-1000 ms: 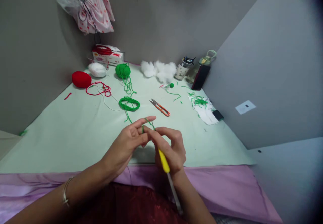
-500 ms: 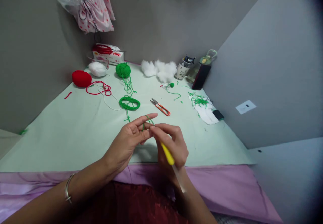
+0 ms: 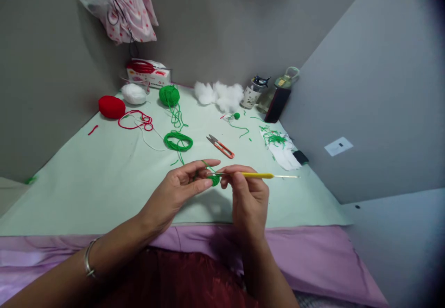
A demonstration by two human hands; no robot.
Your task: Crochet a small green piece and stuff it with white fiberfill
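Note:
My left hand (image 3: pixel 181 190) pinches a small green crochet piece (image 3: pixel 214 179) between thumb and fingers, with green yarn (image 3: pixel 207 164) looped over the index finger. My right hand (image 3: pixel 247 196) grips a yellow-handled crochet hook (image 3: pixel 259 175) lying level, its metal tip at the green piece and its tail pointing right. The yarn trails back to a green coil (image 3: pixel 178 142) and a green ball (image 3: pixel 169 96) on the pale green mat (image 3: pixel 104 178).
Red snips (image 3: pixel 220 147) lie just beyond my hands. Further back are a red yarn ball (image 3: pixel 111 107), a white ball (image 3: pixel 134 94), white stuffing (image 3: pixel 218 97), a box (image 3: pixel 149 74), cups and bottles (image 3: pixel 267 96), and green scraps on white paper (image 3: pixel 280 148). Grey walls enclose the corner.
My right hand turned the hook from pointing down toward me to lying level, pointing right. The small green piece now shows between my fingertips. My left hand stayed in place.

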